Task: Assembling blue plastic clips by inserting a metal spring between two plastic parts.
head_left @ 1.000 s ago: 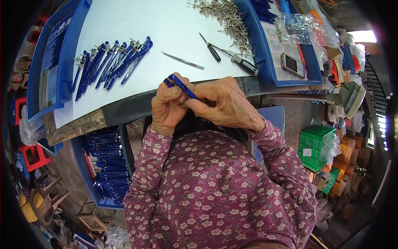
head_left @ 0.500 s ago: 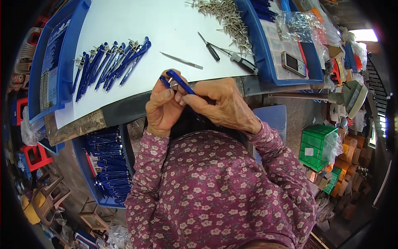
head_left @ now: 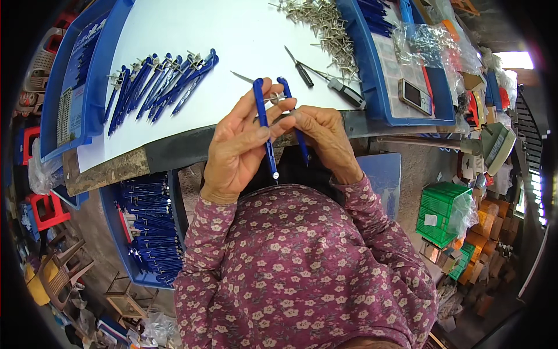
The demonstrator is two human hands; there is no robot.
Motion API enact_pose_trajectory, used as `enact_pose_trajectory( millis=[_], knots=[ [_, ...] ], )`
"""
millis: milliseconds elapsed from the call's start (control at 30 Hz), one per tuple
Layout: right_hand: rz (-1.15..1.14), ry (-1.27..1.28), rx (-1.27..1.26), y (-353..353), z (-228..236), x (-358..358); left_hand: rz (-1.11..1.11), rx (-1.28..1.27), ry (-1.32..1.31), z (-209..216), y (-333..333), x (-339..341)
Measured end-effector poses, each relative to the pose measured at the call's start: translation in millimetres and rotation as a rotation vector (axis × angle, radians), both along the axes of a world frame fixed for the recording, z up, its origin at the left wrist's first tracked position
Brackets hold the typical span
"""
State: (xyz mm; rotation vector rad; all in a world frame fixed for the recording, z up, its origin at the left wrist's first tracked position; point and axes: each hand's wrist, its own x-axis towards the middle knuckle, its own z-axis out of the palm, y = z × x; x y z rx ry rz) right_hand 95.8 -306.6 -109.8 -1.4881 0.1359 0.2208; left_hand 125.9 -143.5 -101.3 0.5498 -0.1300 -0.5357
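Observation:
Two slim blue legs, like those of a drawing compass, are in my hands above the table's near edge. My left hand (head_left: 234, 150) pinches the left blue leg (head_left: 268, 139) between thumb and fingers; its pointed end hangs down. The right blue leg (head_left: 302, 145) is gripped by my right hand (head_left: 326, 132). Between their upper ends shows a small metal piece (head_left: 275, 99); whether it joins both is unclear. Beyond my left hand, tweezers (head_left: 240, 76) are partly covered. Similar blue pieces with metal heads (head_left: 165, 84) lie in a slanted row at the left.
T-shaped metal parts (head_left: 328, 35) are heaped at the far right, near a black-handled tool (head_left: 303, 74) and a screwdriver (head_left: 347, 94). Blue trays (head_left: 93, 110) flank the white surface; the right one holds a phone (head_left: 415, 96). Below the table stands a blue bin (head_left: 123, 256) of blue pieces.
Both hands have turned, and the blue legs now stand more upright and apart, showing the metal piece between them. My left fingers have reached farther forward over the tweezers.

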Motion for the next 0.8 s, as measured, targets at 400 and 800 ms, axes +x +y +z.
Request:
enact_pose_trajectory(
  millis=[400, 800],
  knots=[
    [0.026, -0.017, 0.127, 7.0, -17.0, -1.0, 0.018, 0.085, -0.044, 4.8, 2.3, -4.9],
    [-0.049, -0.009, 0.080, 15.5, -9.7, -0.4, 0.029, 0.127, -0.046, 1.2, 13.6, -2.4]
  ],
)
